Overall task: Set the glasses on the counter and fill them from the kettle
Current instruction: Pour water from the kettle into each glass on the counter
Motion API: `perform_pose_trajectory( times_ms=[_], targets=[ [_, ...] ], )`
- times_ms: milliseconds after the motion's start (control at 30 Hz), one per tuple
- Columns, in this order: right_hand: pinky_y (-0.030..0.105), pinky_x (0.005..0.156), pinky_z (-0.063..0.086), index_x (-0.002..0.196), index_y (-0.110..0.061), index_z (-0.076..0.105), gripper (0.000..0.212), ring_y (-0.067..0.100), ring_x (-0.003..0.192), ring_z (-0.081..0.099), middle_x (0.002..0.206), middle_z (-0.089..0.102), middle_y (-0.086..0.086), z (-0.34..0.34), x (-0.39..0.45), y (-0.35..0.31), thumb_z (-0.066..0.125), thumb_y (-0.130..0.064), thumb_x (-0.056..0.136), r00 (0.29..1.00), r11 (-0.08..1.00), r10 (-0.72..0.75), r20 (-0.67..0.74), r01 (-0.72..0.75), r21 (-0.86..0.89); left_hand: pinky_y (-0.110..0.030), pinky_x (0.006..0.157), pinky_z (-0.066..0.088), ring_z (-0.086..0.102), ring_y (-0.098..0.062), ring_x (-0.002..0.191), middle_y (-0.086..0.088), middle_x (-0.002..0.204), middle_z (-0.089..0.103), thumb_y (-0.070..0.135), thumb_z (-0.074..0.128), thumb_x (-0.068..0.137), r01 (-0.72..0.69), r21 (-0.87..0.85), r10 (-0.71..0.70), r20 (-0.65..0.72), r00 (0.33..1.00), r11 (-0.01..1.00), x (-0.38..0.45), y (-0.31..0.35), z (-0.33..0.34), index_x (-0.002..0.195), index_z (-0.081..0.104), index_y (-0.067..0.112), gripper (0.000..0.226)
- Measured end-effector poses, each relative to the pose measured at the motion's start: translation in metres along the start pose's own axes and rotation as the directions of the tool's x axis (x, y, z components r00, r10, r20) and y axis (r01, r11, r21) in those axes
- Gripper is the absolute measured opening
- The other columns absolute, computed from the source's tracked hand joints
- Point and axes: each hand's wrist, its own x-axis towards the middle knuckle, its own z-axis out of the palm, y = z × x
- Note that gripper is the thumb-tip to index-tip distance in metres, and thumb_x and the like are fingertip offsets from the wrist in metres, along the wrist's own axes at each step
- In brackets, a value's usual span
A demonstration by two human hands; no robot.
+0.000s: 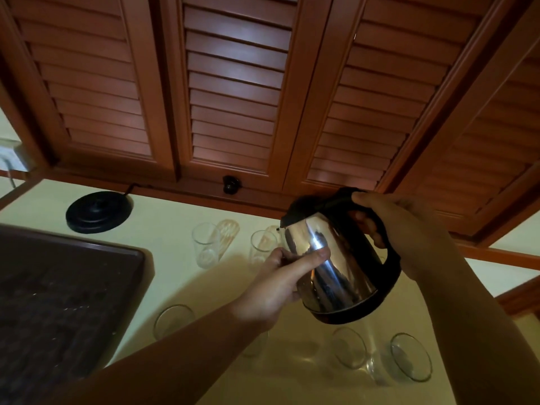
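A steel kettle (336,264) with a black lid and handle hangs tilted above the pale counter (163,226). My right hand (406,229) grips its black handle. My left hand (280,282) presses against the shiny side of the kettle body, near the spout. The spout points toward a clear glass (263,244) standing at the back. Another clear glass (206,244) stands to its left. Closer to me stand a glass (174,320) at the left and two glasses (349,346) (410,356) at the right, below the kettle. Whether water is flowing is not visible.
The black kettle base (98,211) with its cord sits at the back left of the counter. A dark tray (58,293) with a raised rim fills the left side. Brown louvred cabinet doors (236,83) with a dark knob (230,184) rise behind the counter.
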Motion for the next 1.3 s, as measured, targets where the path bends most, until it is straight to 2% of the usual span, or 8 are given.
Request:
perform_pose_trajectory(
  times_ms=[67, 233, 333, 433, 567, 767, 1200, 1300],
  targets=[
    [0.014, 0.042, 0.04, 0.067, -0.011, 0.074, 0.031, 0.005, 0.039, 0.046, 0.048, 0.055, -0.004, 0.002, 0.002, -0.001, 0.076, -0.028, 0.093, 1.0, 1.0, 0.011, 0.003, -0.011, -0.005, -0.051, 0.102, 0.061, 0.08, -0.009, 0.086, 0.006, 0.093, 0.08, 0.047, 0.096, 0.069, 0.002, 0.013, -0.002, 0.003, 1.0, 1.0, 0.0, 0.001, -0.002, 0.129, 0.061, 0.007, 0.08],
    [0.015, 0.042, 0.04, 0.07, -0.01, 0.076, 0.03, 0.004, 0.04, 0.048, 0.05, 0.058, -0.004, 0.006, 0.005, -0.005, 0.077, -0.03, 0.092, 1.0, 0.998, 0.008, 0.007, -0.008, -0.054, -0.046, 0.097, 0.064, 0.079, -0.018, 0.108, -0.007, 0.121, 0.08, 0.05, 0.096, 0.066, 0.036, 0.035, -0.036, -0.012, 0.999, 0.999, 0.004, 0.003, -0.005, 0.131, 0.063, 0.015, 0.082],
    [0.017, 0.044, 0.04, 0.068, -0.014, 0.078, 0.03, 0.005, 0.042, 0.05, 0.051, 0.059, -0.004, 0.008, 0.006, -0.006, 0.078, -0.035, 0.091, 1.0, 0.996, -0.004, 0.014, 0.005, -0.091, -0.042, 0.088, 0.065, 0.075, -0.024, 0.116, -0.016, 0.131, 0.074, 0.054, 0.092, 0.064, 0.05, 0.05, -0.049, -0.026, 0.998, 0.998, 0.007, 0.003, -0.006, 0.129, 0.063, 0.015, 0.082],
    [0.021, 0.047, 0.039, 0.064, -0.017, 0.079, 0.033, 0.008, 0.043, 0.05, 0.052, 0.06, -0.002, 0.01, 0.006, -0.006, 0.078, -0.039, 0.089, 1.0, 0.992, -0.024, 0.005, 0.024, -0.127, -0.046, 0.093, 0.065, 0.07, -0.034, 0.125, -0.022, 0.136, 0.071, 0.057, 0.092, 0.057, 0.06, 0.045, -0.06, -0.021, 0.998, 0.997, 0.008, 0.004, -0.006, 0.132, 0.063, 0.012, 0.092],
    [0.026, 0.053, 0.04, 0.068, -0.019, 0.081, 0.03, 0.009, 0.045, 0.052, 0.055, 0.063, -0.002, 0.011, 0.006, -0.007, 0.079, -0.042, 0.088, 0.999, 0.989, -0.038, 0.001, 0.038, -0.146, -0.051, 0.097, 0.064, 0.073, -0.032, 0.121, -0.023, 0.136, 0.07, 0.057, 0.093, 0.056, 0.07, 0.024, -0.07, -0.008, 0.998, 0.997, 0.01, 0.005, -0.007, 0.134, 0.062, 0.01, 0.096],
    [0.028, 0.056, 0.041, 0.069, -0.02, 0.082, 0.03, 0.007, 0.046, 0.054, 0.055, 0.065, -0.003, 0.015, 0.005, -0.007, 0.079, -0.046, 0.085, 0.999, 0.987, -0.036, -0.007, 0.035, -0.157, -0.049, 0.098, 0.063, 0.078, -0.021, 0.112, -0.01, 0.126, 0.079, 0.062, 0.091, 0.054, 0.065, 0.024, -0.065, -0.004, 0.998, 0.998, 0.011, 0.006, -0.005, 0.135, 0.061, 0.015, 0.099],
    [0.03, 0.06, 0.042, 0.073, -0.022, 0.082, 0.028, 0.005, 0.048, 0.057, 0.056, 0.068, -0.006, 0.016, 0.006, -0.005, 0.079, -0.046, 0.086, 0.999, 0.984, -0.04, -0.017, 0.036, -0.177, -0.039, 0.085, 0.066, 0.077, -0.026, 0.116, -0.016, 0.131, 0.075, 0.067, 0.089, 0.055, 0.051, 0.026, -0.051, 0.001, 0.999, 0.998, 0.011, 0.008, -0.004, 0.136, 0.063, 0.015, 0.1],
    [0.031, 0.06, 0.043, 0.074, -0.023, 0.083, 0.027, 0.008, 0.05, 0.058, 0.058, 0.069, -0.005, 0.015, 0.006, -0.006, 0.079, -0.049, 0.084, 0.999, 0.983, -0.038, -0.02, 0.033, -0.182, -0.041, 0.087, 0.066, 0.079, -0.024, 0.106, -0.015, 0.123, 0.079, 0.066, 0.089, 0.054, 0.05, 0.024, -0.05, 0.004, 0.999, 0.998, 0.011, 0.006, -0.003, 0.134, 0.063, 0.015, 0.099]
  ],
)
